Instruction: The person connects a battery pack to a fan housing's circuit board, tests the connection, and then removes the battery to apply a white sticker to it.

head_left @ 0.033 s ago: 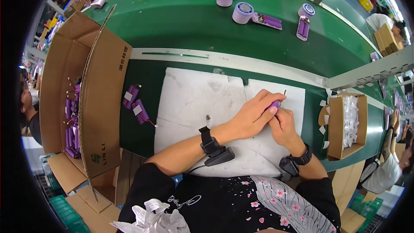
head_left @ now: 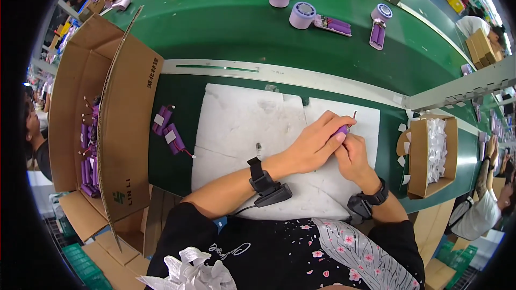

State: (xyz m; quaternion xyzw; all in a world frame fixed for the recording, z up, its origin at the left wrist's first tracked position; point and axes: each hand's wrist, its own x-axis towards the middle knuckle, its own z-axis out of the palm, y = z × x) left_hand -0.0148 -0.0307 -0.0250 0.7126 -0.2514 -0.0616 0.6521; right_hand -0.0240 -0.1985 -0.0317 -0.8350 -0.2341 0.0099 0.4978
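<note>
Purple battery pack [head_left: 343, 130] in left fingers [head_left: 330, 121] and right fingers [head_left: 355, 145], over white foam sheet [head_left: 244, 115].

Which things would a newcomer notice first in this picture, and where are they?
The large open cardboard box at the left, with purple packs inside, would probably come first. Then the eye may go to the small purple piece in the grip of left hand and right hand, over the white foam sheet. Near the top, on a green surface, sit three pale-purple round-headed devices.
</note>
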